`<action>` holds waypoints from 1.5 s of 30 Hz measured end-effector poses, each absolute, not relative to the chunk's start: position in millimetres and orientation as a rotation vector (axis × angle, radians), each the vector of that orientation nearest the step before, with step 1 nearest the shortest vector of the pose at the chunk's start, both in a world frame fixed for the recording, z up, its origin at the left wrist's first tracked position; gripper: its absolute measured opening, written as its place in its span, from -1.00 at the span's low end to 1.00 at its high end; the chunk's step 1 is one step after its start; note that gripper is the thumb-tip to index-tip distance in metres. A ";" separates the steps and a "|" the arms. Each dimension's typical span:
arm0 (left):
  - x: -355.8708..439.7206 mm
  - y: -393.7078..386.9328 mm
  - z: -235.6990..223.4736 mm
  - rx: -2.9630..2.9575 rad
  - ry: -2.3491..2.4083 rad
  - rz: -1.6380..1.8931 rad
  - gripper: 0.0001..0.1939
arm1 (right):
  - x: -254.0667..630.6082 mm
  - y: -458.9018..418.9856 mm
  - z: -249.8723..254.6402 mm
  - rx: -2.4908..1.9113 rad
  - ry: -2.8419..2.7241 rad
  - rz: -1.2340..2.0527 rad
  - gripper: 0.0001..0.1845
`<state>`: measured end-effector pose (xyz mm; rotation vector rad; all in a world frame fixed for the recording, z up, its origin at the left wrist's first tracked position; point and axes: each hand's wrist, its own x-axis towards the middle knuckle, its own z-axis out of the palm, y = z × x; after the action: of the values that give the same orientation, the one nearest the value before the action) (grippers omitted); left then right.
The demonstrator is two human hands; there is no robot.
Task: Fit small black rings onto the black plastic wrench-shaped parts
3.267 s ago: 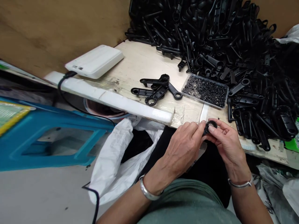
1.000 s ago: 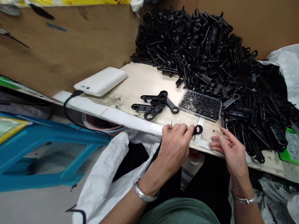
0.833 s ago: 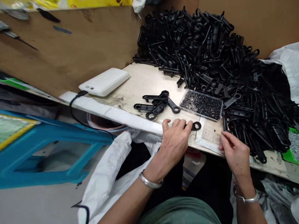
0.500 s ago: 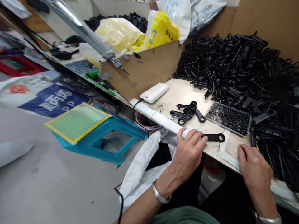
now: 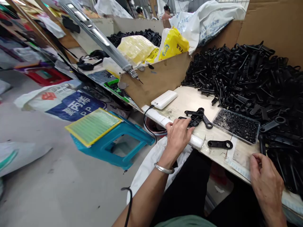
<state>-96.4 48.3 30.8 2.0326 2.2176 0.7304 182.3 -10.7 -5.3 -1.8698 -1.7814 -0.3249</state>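
My left hand lies on the white padded table edge, fingers spread and bent. Its fingertips touch a small group of black plastic handles. It holds nothing. One black handle with a ring end lies alone on the table, right of that hand. My right hand rests at the table's front edge, with loosely bent fingers touching a pale strip beside the big heap of black handles. Nothing shows in it. A clear tray of small black screws stands between the heap and the single handle.
A white power bank with a cable lies by the cardboard wall. A hanging electric screwdriver points down over that wall. A blue stool carrying a green and yellow board stands on the floor at left. A white bag hangs under the table.
My left hand laid the black handle on the table and slid left to the small group. My right hand let go and settled at the table edge. The view swung up and left.
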 end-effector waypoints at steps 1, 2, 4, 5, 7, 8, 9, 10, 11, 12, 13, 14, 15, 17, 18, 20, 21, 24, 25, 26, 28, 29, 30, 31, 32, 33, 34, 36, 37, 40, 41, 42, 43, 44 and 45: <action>-95.4 52.0 32.7 2.021 2.214 0.677 -0.73 | 182.0 -10.3 -5.5 -1.863 -1.765 -0.310 -0.48; -94.9 55.1 34.1 2.011 2.216 0.635 -0.73 | 181.8 -10.0 -5.6 -1.854 -1.753 -0.294 -0.47; -94.8 60.1 35.4 2.004 2.242 0.586 -0.74 | 181.7 -9.5 -6.0 -1.831 -1.739 -0.264 -0.45; -95.1 61.9 35.2 2.006 2.264 0.584 -0.75 | 181.8 -9.3 -6.2 -1.819 -1.734 -0.252 -0.45; -95.1 64.3 33.3 2.014 2.311 0.626 -0.75 | 182.1 -9.1 -6.6 -1.799 -1.729 -0.228 -0.44; -94.3 64.6 31.9 2.024 2.326 0.667 -0.75 | 182.2 -9.1 -6.6 -1.792 -1.729 -0.215 -0.44; -92.8 64.2 30.4 2.041 2.327 0.720 -0.75 | 182.3 -9.1 -6.6 -1.787 -1.728 -0.202 -0.44; -90.4 63.3 29.0 2.067 2.309 0.779 -0.76 | 182.3 -9.2 -6.5 -1.782 -1.723 -0.192 -0.44; -87.0 61.8 27.8 2.102 2.276 0.841 -0.77 | 182.2 -9.2 -6.3 -1.780 -1.715 -0.187 -0.44; -82.7 60.1 26.9 2.143 2.229 0.901 -0.79 | 181.9 -9.2 -6.1 -1.778 -1.707 -0.184 -0.44; -77.4 58.5 26.6 2.186 2.170 0.950 -0.81 | 181.7 -9.2 -5.9 -1.778 -1.697 -0.184 -0.44; -71.3 57.3 27.1 2.229 2.102 0.978 -0.82 | 181.4 -9.1 -5.8 -1.778 -1.687 -0.186 -0.44; -64.5 56.8 28.4 2.271 2.026 0.979 -0.83 | 181.1 -9.0 -5.8 -1.780 -1.679 -0.188 -0.43; -49.2 59.6 33.7 2.350 1.865 0.887 -0.85 | 180.9 -8.8 -5.8 -1.787 -1.669 -0.183 -0.42; -41.0 63.1 37.4 2.386 1.790 0.811 -0.84 | 180.9 -8.7 -6.0 -1.791 -1.667 -0.180 -0.41; -24.4 74.4 45.4 2.460 1.668 0.634 -0.77 | 181.3 -8.7 -6.4 -1.802 -1.665 -0.171 -0.40; -16.3 81.8 49.0 2.497 1.628 0.555 -0.73 | 181.6 -8.7 -6.7 -1.806 -1.662 -0.170 -0.39; 3.9 107.3 54.7 2.580 1.544 0.408 -0.70 | 182.3 -8.6 -7.5 -1.822 -1.652 -0.181 -0.37; 8.5 115.5 54.6 2.592 1.534 0.386 -0.71 | 182.3 -8.5 -7.7 -1.826 -1.649 -0.186 -0.36; 12.1 123.1 53.7 2.595 1.534 0.373 -0.72 | 182.2 -8.3 -7.8 -1.827 -1.648 -0.188 -0.35; 16.2 135.5 50.2 2.591 1.546 0.350 -0.73 | 181.7 -7.9 -7.6 -1.823 -1.649 -0.180 -0.35; 17.0 140.2 48.1 2.584 1.554 0.343 -0.74 | 181.4 -7.7 -7.5 -1.817 -1.648 -0.173 -0.34; 17.4 144.1 46.0 2.576 1.559 0.338 -0.74 | 181.2 -7.5 -7.4 -1.811 -1.648 -0.166 -0.34; 17.5 147.2 44.1 2.566 1.561 0.334 -0.75 | 181.0 -7.3 -7.5 -1.806 -1.646 -0.163 -0.34; 17.5 149.6 42.4 2.555 1.561 0.333 -0.75 | 181.0 -7.2 -7.6 -1.804 -1.643 -0.161 -0.34; 17.4 151.5 41.1 2.543 1.559 0.335 -0.74 | 181.0 -7.2 -7.9 -1.805 -1.638 -0.161 -0.35; 17.1 153.0 40.3 2.528 1.553 0.341 -0.74 | 181.2 -7.2 -8.3 -1.807 -1.634 -0.159 -0.35; 15.7 155.3 40.1 2.491 1.538 0.367 -0.75 | 181.6 -7.5 -9.1 -1.813 -1.628 -0.146 -0.36; 14.3 156.1 40.7 2.469 1.526 0.389 -0.76 | 181.8 -7.7 -9.3 -1.814 -1.626 -0.137 -0.37; 6.8 158.2 44.3 2.372 1.473 0.495 -0.79 | 181.9 -8.1 -8.9 -1.813 -1.619 -0.120 -0.40; 3.3 158.7 45.6 2.329 1.453 0.541 -0.81 | 181.7 -8.1 -8.4 -1.814 -1.615 -0.116 -0.41; -0.3 159.3 46.7 2.281 1.435 0.591 -0.82 | 181.4 -8.1 -7.9 -1.817 -1.610 -0.112 -0.41; -3.9 159.8 47.4 2.230 1.421 0.641 -0.82 | 181.1 -8.1 -7.3 -1.820 -1.608 -0.107 -0.41; -7.3 160.4 47.7 2.177 1.407 0.689 -0.82 | 180.8 -8.1 -6.8 -1.826 -1.604 -0.103 -0.41; -10.3 160.8 47.5 2.125 1.391 0.732 -0.82 | 180.6 -8.2 -6.4 -1.832 -1.600 -0.097 -0.42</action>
<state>-10.3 160.8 47.5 2.1247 1.3906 0.7325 180.6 -8.2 -6.4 -1.8322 -1.6000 -0.0974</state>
